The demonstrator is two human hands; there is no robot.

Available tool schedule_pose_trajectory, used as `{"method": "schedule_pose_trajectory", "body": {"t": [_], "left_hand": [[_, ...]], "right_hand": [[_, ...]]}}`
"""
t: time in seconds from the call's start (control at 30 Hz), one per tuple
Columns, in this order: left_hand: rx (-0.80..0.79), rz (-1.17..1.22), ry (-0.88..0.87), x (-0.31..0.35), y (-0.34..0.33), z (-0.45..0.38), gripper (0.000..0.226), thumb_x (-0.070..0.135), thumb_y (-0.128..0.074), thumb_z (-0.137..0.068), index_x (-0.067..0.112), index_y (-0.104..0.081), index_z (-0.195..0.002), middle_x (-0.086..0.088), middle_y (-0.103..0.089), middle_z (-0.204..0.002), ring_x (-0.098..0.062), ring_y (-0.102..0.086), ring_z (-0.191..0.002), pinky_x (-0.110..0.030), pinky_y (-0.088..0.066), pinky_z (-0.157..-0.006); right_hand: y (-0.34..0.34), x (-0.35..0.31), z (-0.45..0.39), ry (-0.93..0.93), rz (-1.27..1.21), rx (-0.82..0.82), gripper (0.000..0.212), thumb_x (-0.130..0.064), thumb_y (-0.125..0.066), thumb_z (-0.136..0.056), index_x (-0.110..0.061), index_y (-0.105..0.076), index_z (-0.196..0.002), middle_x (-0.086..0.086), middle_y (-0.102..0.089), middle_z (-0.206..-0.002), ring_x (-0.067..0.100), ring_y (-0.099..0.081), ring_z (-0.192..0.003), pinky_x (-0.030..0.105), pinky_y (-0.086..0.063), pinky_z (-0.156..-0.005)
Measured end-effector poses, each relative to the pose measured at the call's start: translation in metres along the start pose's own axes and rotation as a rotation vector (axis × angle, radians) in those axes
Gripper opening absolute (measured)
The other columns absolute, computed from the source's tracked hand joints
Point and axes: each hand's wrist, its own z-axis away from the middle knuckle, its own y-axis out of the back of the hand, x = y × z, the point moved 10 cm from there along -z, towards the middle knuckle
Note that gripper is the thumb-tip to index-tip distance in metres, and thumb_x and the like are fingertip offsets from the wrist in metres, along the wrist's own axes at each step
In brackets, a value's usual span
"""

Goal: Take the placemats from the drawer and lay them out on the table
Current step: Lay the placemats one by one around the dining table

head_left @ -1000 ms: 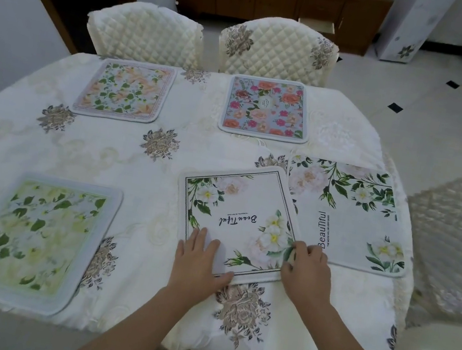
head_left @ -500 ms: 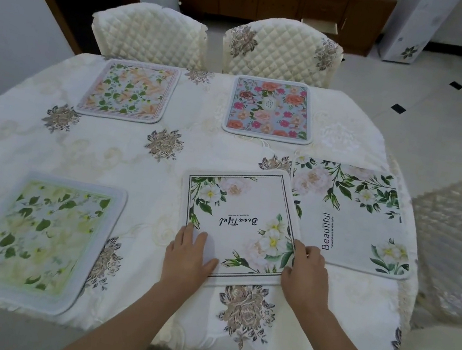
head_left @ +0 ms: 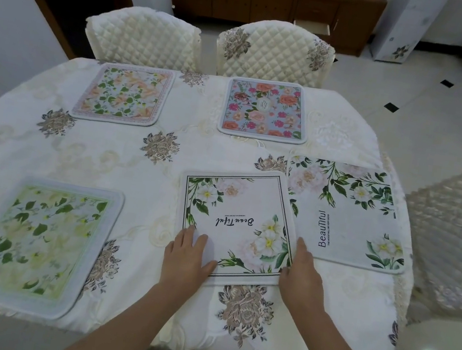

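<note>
Now both hands rest flat, fingers straight, on the near corners of the framed mat (head_left: 235, 224): left hand (head_left: 190, 254), right hand (head_left: 300, 272). It overlaps its neighbour (head_left: 347, 214) on the table (head_left: 135, 159); sliding it left, squared, would finish best.

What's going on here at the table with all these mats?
A person is laying floral placemats on the table. Both hands, left hand and right hand, rest flat on the near corners of the black-bordered mat, squaring it up. Its right edge overlaps the leafy white mat. Three other mats already lie flat.
</note>
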Motion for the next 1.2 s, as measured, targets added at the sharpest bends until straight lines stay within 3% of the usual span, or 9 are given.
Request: {"method": "schedule_pose_trajectory", "body": {"t": [0.17,0.3,0.4,0.5,0.6,0.73,0.93,1.07,1.2], "left_hand": [[-0.062,-0.143,-0.284,0.039,-0.010,0.000,0.054,0.052,-0.036,-0.098,0.022,-0.033,-0.143,-0.009,-0.015,-0.161,-0.027,-0.012,-0.148,-0.046,-0.014,-0.118],[-0.057,-0.168,-0.281,0.041,-0.008,-0.006,0.057,0.053,-0.031,-0.099,0.022,-0.028,-0.146,-0.009,-0.011,-0.162,-0.027,-0.009,-0.149,-0.046,-0.012,-0.120],[-0.069,-0.190,-0.243,0.032,-0.010,-0.015,0.060,0.055,-0.031,-0.098,0.023,-0.025,-0.149,-0.009,-0.011,-0.162,-0.027,-0.009,-0.149,-0.045,-0.012,-0.120],[-0.061,-0.178,-0.246,0.029,-0.009,-0.028,0.063,0.056,-0.034,-0.096,0.023,-0.027,-0.149,-0.010,-0.014,-0.161,-0.028,-0.013,-0.148,-0.044,-0.014,-0.118],[-0.032,-0.165,-0.269,0.025,0.003,-0.049,0.060,0.053,-0.039,-0.096,0.023,-0.031,-0.147,-0.011,-0.020,-0.160,-0.029,-0.017,-0.147,-0.044,-0.018,-0.117],[-0.029,-0.173,-0.228,0.010,0.021,-0.090,0.065,0.054,-0.042,-0.095,0.021,-0.027,-0.149,-0.013,-0.018,-0.159,-0.030,-0.014,-0.147,-0.045,-0.019,-0.116],[-0.246,-0.197,-0.115,-0.015,0.016,-0.123,0.100,0.077,-0.039,-0.083,0.022,0.000,-0.155,-0.015,0.011,-0.162,-0.032,0.008,-0.149,-0.049,-0.007,-0.120],[-0.201,-0.170,-0.109,-0.027,0.021,-0.134,0.112,0.086,-0.039,-0.075,0.019,0.001,-0.156,-0.016,0.012,-0.161,-0.033,0.008,-0.149,-0.049,-0.007,-0.120],[-0.160,-0.111,-0.062,-0.042,0.023,-0.141,0.115,0.089,-0.042,-0.071,0.021,-0.001,-0.155,-0.014,0.005,-0.162,-0.032,0.002,-0.149,-0.047,-0.011,-0.119]], "right_hand": [[-0.003,-0.007,0.000,0.089,0.066,0.004,0.076,-0.001,-0.053,-0.089,-0.019,-0.016,-0.152,0.006,-0.041,-0.127,0.022,-0.054,-0.100,0.029,-0.045,-0.071],[0.009,0.001,-0.012,0.074,0.043,0.016,0.076,0.003,-0.052,-0.087,-0.019,-0.020,-0.152,0.008,-0.041,-0.126,0.023,-0.052,-0.102,0.027,-0.041,-0.069],[0.023,0.010,-0.021,0.019,0.085,0.081,0.074,-0.003,-0.057,-0.085,-0.014,-0.024,-0.151,0.014,-0.041,-0.133,0.029,-0.046,-0.113,0.035,-0.044,-0.084],[0.024,-0.003,-0.010,0.056,0.177,0.125,0.066,-0.017,-0.061,-0.086,-0.017,-0.035,-0.146,0.013,-0.034,-0.149,0.030,-0.034,-0.134,0.043,-0.036,-0.105],[0.001,-0.030,0.019,0.173,0.098,0.045,0.058,-0.020,-0.060,-0.087,-0.021,-0.041,-0.142,0.005,-0.032,-0.152,0.025,-0.030,-0.139,0.043,-0.033,-0.110],[-0.029,-0.039,0.045,0.164,0.081,-0.069,0.057,-0.027,-0.049,-0.093,-0.026,-0.031,-0.148,0.000,-0.021,-0.157,0.021,-0.017,-0.145,0.038,-0.025,-0.116],[-0.040,-0.028,0.054,0.023,0.136,-0.049,0.064,-0.037,-0.043,-0.094,-0.027,-0.019,-0.153,0.006,-0.003,-0.162,0.034,0.000,-0.148,0.046,-0.006,-0.119],[-0.041,-0.020,0.052,-0.058,0.152,-0.075,0.068,-0.043,-0.039,-0.095,-0.031,-0.007,-0.154,0.006,0.011,-0.162,0.039,0.006,-0.147,0.048,0.000,-0.119],[-0.039,-0.022,0.049,-0.061,0.112,-0.090,0.068,-0.042,-0.041,-0.096,-0.029,-0.008,-0.154,0.008,0.011,-0.161,0.038,0.005,-0.147,0.046,0.000,-0.119]]}}
